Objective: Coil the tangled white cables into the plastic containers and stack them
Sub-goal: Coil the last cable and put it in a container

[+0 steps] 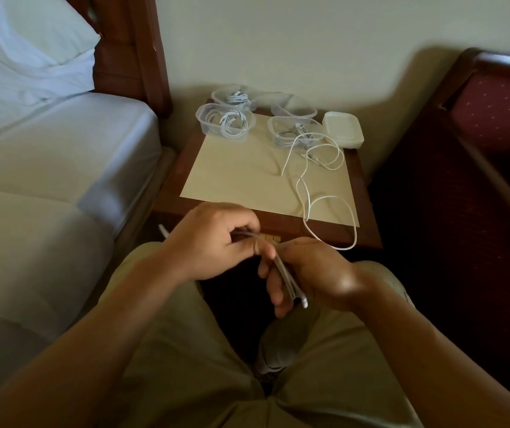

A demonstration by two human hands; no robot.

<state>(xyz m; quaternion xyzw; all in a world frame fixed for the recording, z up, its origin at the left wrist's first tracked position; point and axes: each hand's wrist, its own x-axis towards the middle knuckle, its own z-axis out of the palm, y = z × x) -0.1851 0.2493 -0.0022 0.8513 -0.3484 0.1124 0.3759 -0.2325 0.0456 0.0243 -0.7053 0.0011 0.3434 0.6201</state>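
The person wears khaki-beige trousers [185, 350] of a plain, smooth cloth that creases softly across both thighs. Both forearms are bare from the lower edge of the view to the wrists, with no sleeve, watch or band showing on them, and the left hand [213, 239] and the right hand [312, 270] are bare as well, with no rings or gloves. Between the knees shows a grey shoe [273, 353] with a darker toe and a paler sole edge.
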